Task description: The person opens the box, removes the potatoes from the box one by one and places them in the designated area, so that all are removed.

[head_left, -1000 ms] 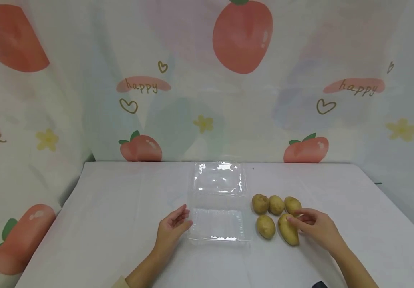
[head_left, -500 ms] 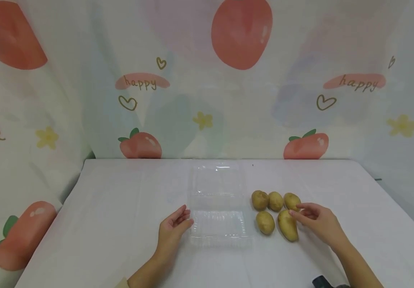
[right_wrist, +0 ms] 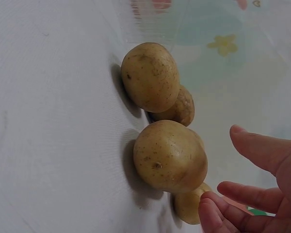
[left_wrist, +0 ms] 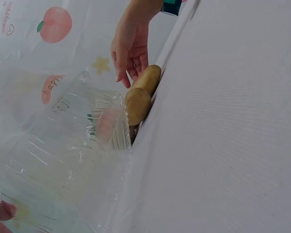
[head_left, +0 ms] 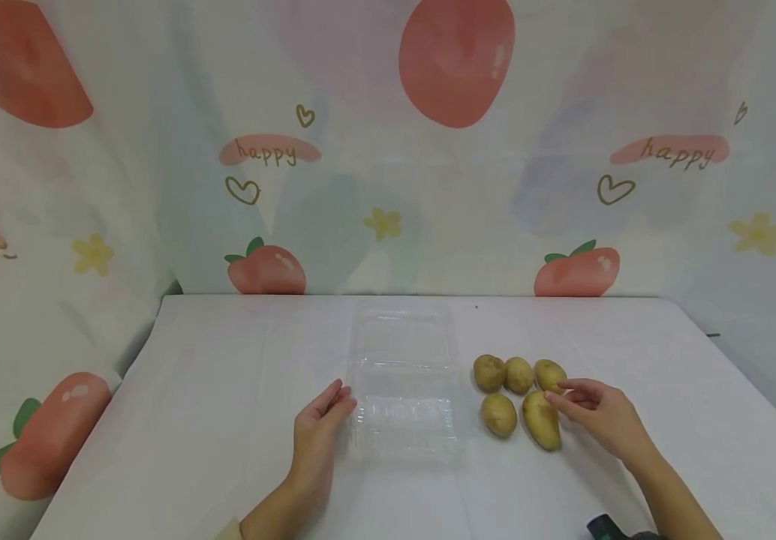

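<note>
A clear plastic clamshell container (head_left: 404, 416) stands with its lid (head_left: 401, 337) folded back on the white table. At its left side my left hand (head_left: 317, 431) pinches the edge between thumb and fingers; in the left wrist view only a fingertip (left_wrist: 5, 209) shows beside the plastic. My right hand (head_left: 600, 416) hovers at the right of the potatoes, thumb and fingers spread apart and gripping nothing. Closest to it is a long potato (head_left: 541, 420). In the right wrist view the fingertips (right_wrist: 211, 213) overlap a smaller potato (right_wrist: 186, 206) behind a large one (right_wrist: 169, 155).
Several potatoes sit grouped right of the container, among them one at the back left (head_left: 489, 373) and one in front (head_left: 499, 415). A dark object (head_left: 607, 526) lies by the right forearm. A printed backdrop (head_left: 455, 187) rises behind the table.
The container has shifted slightly left relative to the potatoes, and my left thumb and fingers have come closer together at its edge. My right hand has drawn back slightly from the long potato.
</note>
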Demonstrator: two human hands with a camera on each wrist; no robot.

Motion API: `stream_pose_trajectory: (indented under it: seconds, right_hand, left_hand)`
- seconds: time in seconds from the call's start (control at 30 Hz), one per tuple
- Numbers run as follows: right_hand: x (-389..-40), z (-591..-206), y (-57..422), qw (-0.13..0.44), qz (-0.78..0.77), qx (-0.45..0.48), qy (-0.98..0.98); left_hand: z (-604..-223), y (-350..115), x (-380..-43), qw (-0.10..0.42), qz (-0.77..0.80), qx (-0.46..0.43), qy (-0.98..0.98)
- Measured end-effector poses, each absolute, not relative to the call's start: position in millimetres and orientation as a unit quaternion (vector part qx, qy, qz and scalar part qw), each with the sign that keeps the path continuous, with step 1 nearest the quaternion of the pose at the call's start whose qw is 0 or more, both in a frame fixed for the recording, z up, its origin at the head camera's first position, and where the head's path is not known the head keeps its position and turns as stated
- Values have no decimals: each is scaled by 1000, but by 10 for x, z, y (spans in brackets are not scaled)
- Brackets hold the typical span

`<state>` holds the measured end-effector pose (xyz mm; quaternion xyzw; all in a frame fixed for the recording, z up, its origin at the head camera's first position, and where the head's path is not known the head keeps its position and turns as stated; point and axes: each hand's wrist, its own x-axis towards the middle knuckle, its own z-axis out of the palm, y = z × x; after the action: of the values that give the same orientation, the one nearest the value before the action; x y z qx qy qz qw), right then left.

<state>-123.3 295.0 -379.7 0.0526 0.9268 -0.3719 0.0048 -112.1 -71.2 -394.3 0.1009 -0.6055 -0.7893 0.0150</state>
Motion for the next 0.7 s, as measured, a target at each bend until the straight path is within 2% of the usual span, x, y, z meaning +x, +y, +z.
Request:
stream_pose_trajectory:
  seconds: [0.7]
  right_hand:
    - [-1216,-3792,2956,21,-382,60,922]
  left_hand:
    - [-3935,-763,-1180,0,-826,95,-556]
